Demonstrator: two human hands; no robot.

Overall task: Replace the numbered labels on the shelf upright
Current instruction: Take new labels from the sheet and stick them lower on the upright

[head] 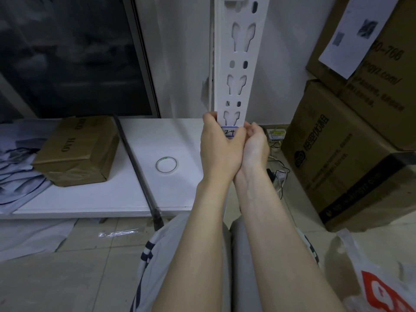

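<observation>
two hands meet at the label point(230, 132), marked 24. left hand point(219, 145) is clamped round the upright's point(238, 64) left edge, thumb by the label. right hand point(255, 143) has fingers curled in at the label's right edge; can't tell if it pinches or just presses. label sits low on the upright, under a keyhole slot. imo: brace w/ the left, rub centre to edges, keep it square. tape roll point(166, 164) lies nearby.

White board point(101, 199) — box point(76, 149), tape roll point(166, 170).
</observation>
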